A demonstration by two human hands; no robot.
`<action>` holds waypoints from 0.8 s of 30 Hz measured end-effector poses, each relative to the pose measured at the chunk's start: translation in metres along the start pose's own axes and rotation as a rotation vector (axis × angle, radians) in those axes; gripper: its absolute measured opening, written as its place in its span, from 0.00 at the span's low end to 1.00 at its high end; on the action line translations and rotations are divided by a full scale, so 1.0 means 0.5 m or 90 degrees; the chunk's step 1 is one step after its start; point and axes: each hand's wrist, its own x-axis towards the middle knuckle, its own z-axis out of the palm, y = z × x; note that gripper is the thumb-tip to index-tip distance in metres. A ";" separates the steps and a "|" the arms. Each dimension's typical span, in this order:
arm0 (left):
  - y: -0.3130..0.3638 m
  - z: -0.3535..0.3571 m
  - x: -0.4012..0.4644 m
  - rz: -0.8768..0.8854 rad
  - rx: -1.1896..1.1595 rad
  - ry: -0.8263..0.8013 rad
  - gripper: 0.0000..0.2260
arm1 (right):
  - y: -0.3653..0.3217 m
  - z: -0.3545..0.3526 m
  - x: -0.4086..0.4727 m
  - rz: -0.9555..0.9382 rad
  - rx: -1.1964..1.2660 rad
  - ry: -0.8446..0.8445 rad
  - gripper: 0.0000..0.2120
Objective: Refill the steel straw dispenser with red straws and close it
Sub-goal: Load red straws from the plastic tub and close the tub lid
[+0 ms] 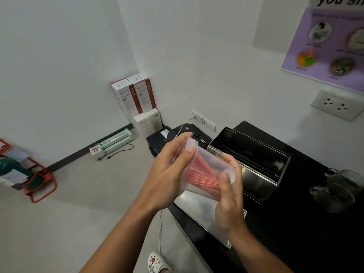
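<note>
I hold a clear plastic container (199, 154) full of red straws (202, 174) tilted in the air, its mouth toward the upper left. My left hand (167, 174) grips its mouth end and my right hand (229, 196) cups its base. Just behind and to the right, the steel straw dispenser (256, 170) stands open on the black counter (295, 233), its inside dark. Its flat steel lid (199, 209) lies on the counter under my hands.
Glass mugs (338, 190) sit at the counter's right. A black printer (171, 136) stands on the floor past the counter's end, with boxes (136, 95) in the corner, a laminator (112, 143) by the wall and an orange stand (39, 182) at left.
</note>
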 end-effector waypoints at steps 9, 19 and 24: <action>0.001 0.005 -0.016 0.105 0.161 -0.023 0.25 | 0.015 0.002 0.019 0.087 0.110 0.035 0.20; -0.037 -0.007 -0.009 0.117 0.205 -0.097 0.24 | 0.005 -0.015 0.045 0.474 0.129 -0.046 0.30; -0.066 -0.015 -0.013 0.113 0.200 -0.058 0.23 | 0.010 -0.028 0.038 0.517 0.124 -0.118 0.33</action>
